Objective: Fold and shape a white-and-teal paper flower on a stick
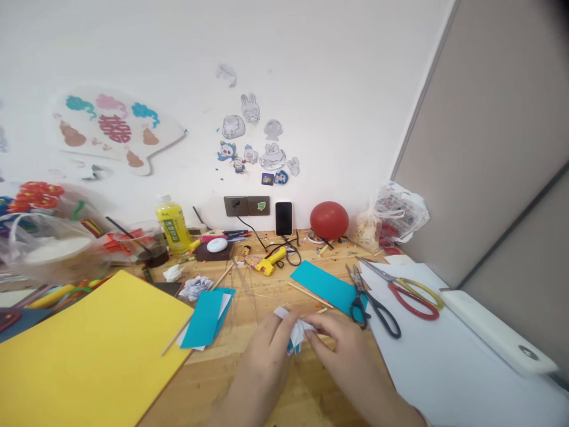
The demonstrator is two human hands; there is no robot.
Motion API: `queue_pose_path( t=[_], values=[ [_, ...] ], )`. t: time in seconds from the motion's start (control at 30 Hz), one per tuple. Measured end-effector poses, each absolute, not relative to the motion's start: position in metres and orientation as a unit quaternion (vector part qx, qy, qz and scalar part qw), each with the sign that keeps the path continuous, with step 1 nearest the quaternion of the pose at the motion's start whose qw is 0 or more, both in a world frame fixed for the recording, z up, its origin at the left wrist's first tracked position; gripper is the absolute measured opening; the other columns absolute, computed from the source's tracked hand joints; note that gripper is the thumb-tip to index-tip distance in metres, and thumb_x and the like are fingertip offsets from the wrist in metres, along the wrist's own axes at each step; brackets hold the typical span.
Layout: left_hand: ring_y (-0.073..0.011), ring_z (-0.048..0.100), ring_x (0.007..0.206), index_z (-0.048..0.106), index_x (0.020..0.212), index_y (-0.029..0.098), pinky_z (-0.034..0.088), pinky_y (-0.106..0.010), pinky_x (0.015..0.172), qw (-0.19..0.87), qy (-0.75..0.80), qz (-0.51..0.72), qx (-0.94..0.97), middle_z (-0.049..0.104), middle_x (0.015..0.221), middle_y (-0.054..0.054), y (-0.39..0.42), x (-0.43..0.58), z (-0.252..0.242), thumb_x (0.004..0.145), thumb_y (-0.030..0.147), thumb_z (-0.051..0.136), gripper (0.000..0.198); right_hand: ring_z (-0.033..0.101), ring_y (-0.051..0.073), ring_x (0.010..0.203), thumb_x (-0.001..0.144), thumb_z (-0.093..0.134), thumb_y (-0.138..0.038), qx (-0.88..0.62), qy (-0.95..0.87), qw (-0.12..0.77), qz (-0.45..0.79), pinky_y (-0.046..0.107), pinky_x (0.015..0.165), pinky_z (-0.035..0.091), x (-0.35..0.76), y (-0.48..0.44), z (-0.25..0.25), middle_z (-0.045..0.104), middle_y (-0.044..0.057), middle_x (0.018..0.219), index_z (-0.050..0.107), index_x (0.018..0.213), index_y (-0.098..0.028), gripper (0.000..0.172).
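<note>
left grip (269,344) and right grip (340,339) pinched closed on folded paper (299,334), white, creased, blue at bottom

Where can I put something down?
Bare wood shows between the yellow sheet and left hand. The white sheet is bare below the red-and-yellow scissors. Along the wall it's crowded, from yellow bottle to red balloon.

The single view looks from the wearer's head, forward and down, over the surface (207,373) to the far wall (342,77); left hand (269,341) and right hand (335,341) sit close, near middle, with a panel (498,148) right.
</note>
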State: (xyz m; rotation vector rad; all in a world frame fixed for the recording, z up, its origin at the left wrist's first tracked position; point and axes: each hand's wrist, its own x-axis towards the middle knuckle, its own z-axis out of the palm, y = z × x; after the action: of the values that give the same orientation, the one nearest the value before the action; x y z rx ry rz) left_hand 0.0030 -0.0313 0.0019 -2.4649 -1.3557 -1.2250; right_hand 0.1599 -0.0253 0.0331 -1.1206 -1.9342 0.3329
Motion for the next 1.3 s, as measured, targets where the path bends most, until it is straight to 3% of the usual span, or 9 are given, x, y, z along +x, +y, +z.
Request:
queue_pose_path(
  t=[0.23,0.4,0.53,0.7,0.8,1.17,1.3],
  values=[
    [-0.0209,0.058,0.092,0.046,0.118,0.016,0.052,-0.031,0.076,0.074,-0.432,-0.391,-0.809,0.060,0.099,-0.012,-0.032,0.003,0.003,0.080,0.002,0.034,0.043,0.066,0.019,0.066,0.085,0.040,-0.012,-0.400,-0.787,0.469,-0.021,0.029,0.057,0.053,0.153,-0.029,0.016,0.071,0.007,0.078,0.063,0.093,-0.016,0.025],
    [-0.0212,0.056,0.100,0.042,0.124,0.017,0.050,-0.031,0.081,0.073,-0.425,-0.395,-0.811,0.059,0.105,-0.012,-0.034,0.002,0.000,0.078,-0.001,0.033,0.050,0.066,0.018,0.068,0.086,0.040,-0.013,-0.405,-0.781,0.476,-0.007,0.029,0.060,0.053,0.153,-0.032,0.017,0.070,0.007,0.078,0.063,0.091,-0.016,0.024],
    [-0.0195,0.058,0.099,0.045,0.121,0.019,0.050,-0.031,0.081,0.013,-0.445,-0.414,-0.794,0.061,0.105,-0.010,-0.035,0.002,0.001,0.072,-0.004,0.032,0.055,0.066,0.018,0.068,0.086,0.041,-0.015,-0.410,-0.786,0.462,0.033,0.028,0.062,0.053,0.157,-0.032,0.028,0.071,0.006,0.078,0.064,0.092,-0.017,0.024],
    [-0.0189,0.062,0.093,0.053,0.109,0.019,0.052,-0.030,0.079,-0.123,-0.490,-0.432,-0.747,0.066,0.103,-0.008,-0.035,0.005,0.013,0.075,0.007,0.042,0.037,0.065,0.017,0.074,0.082,0.053,-0.020,-0.424,-0.767,0.471,0.100,0.027,0.066,0.051,0.161,-0.031,0.044,0.070,0.003,0.080,0.064,0.083,-0.020,0.011],
    [-0.0193,0.063,0.092,0.056,0.106,0.018,0.052,-0.032,0.079,-0.177,-0.501,-0.447,-0.720,0.067,0.101,-0.008,-0.034,0.008,0.019,0.074,0.009,0.042,0.036,0.062,0.018,0.079,0.084,0.050,-0.019,-0.372,-0.789,0.483,0.078,0.029,0.072,0.050,0.161,-0.030,0.047,0.068,0.004,0.082,0.064,0.082,-0.020,0.014],
    [-0.0216,0.063,0.095,0.059,0.105,0.018,0.051,-0.038,0.081,-0.210,-0.496,-0.471,-0.699,0.068,0.103,-0.009,-0.041,0.011,0.016,0.065,0.004,0.040,0.047,0.059,0.017,0.061,0.087,0.042,-0.013,-0.348,-0.802,0.479,-0.077,0.029,0.058,0.049,0.158,-0.036,0.038,0.061,0.003,0.064,0.057,0.080,-0.019,0.017],
    [-0.0208,0.062,0.095,0.058,0.105,0.019,0.051,-0.036,0.082,-0.224,-0.496,-0.471,-0.694,0.068,0.103,-0.008,-0.041,0.011,0.017,0.067,0.005,0.041,0.044,0.059,0.017,0.065,0.088,0.042,-0.015,-0.349,-0.814,0.461,-0.049,0.029,0.059,0.049,0.160,-0.035,0.040,0.062,0.005,0.067,0.057,0.083,-0.018,0.017]
  ],
)
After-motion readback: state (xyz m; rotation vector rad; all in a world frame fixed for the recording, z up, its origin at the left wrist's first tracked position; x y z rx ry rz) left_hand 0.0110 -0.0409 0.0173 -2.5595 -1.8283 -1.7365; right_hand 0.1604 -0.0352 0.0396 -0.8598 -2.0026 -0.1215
